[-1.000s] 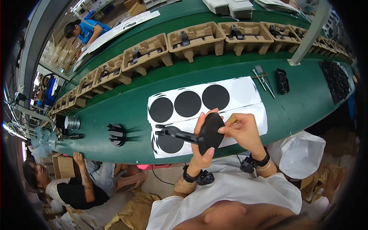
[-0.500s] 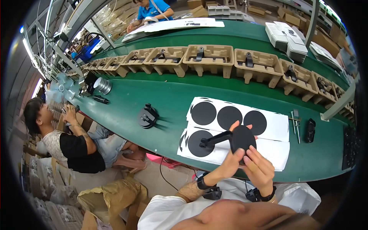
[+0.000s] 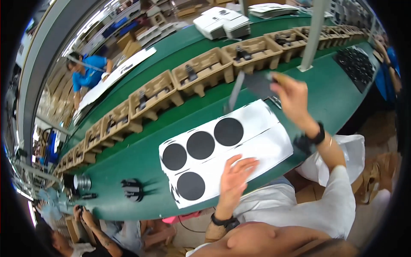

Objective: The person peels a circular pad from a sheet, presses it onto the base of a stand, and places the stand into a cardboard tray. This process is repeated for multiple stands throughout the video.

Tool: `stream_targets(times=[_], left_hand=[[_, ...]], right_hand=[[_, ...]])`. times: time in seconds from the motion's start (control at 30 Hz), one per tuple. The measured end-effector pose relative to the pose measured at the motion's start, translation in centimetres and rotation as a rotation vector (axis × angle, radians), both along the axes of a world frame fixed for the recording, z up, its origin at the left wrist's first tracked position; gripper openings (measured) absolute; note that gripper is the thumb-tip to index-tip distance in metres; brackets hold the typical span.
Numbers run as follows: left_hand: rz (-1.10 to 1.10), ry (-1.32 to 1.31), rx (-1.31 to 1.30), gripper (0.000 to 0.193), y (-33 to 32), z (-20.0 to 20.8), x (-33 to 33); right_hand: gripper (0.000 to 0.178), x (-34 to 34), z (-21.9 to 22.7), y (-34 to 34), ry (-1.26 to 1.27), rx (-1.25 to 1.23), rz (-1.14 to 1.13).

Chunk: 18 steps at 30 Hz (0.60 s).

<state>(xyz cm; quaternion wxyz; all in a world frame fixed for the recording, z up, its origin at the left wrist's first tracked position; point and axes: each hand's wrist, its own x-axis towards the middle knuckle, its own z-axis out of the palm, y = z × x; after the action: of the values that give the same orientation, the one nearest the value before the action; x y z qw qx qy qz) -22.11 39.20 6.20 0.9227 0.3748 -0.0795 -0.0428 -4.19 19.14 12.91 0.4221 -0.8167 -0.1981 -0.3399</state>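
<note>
My right hand is raised over the far right of the bench, fingers closed on the edge of a black round-based stand. The stand's flat disc and its arm are smeared by motion, close in front of the brown moulded trays. With fingers stretched and nothing held, my left hand is over the near edge of a white sheet. Several black discs lie on the sheet: three in the far row and one black disc at near left. I cannot tell whether the left hand touches the sheet.
A row of trays with black parts runs behind the sheet. A metal post rises at right, near a heap of small black parts. Leftward stand another black stand and a wire spool. Co-workers sit at far left and lower left.
Both hands held the stand over the sheet. Now the left has let go, and the right has carried the stand away toward the trays. The view has swung right.
</note>
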Motion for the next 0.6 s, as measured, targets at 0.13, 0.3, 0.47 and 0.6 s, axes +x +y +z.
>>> stream_targets(times=[0.13,0.3,0.47,0.6], left_hand=[[0.371,-0.197,0.354,0.052,5.4,-0.1,-2.0],[0.96,-0.137,0.791,0.039,12.1,0.0,-5.6],[1.561,0.207,1.05,0.058,20.2,-0.5,-9.5],[1.362,0.433,1.362,0.089,28.2,-3.3,-10.6]], right_hand=[[0.027,13.5,3.0,-5.4,-0.142,-0.195,-0.267],[0.026,24.6,3.2,-11.6,0.001,-0.449,-0.473],[0.028,28.1,2.2,-12.5,0.245,-0.637,-0.387],[0.033,28.3,1.5,-14.0,0.004,-0.702,-0.337]])
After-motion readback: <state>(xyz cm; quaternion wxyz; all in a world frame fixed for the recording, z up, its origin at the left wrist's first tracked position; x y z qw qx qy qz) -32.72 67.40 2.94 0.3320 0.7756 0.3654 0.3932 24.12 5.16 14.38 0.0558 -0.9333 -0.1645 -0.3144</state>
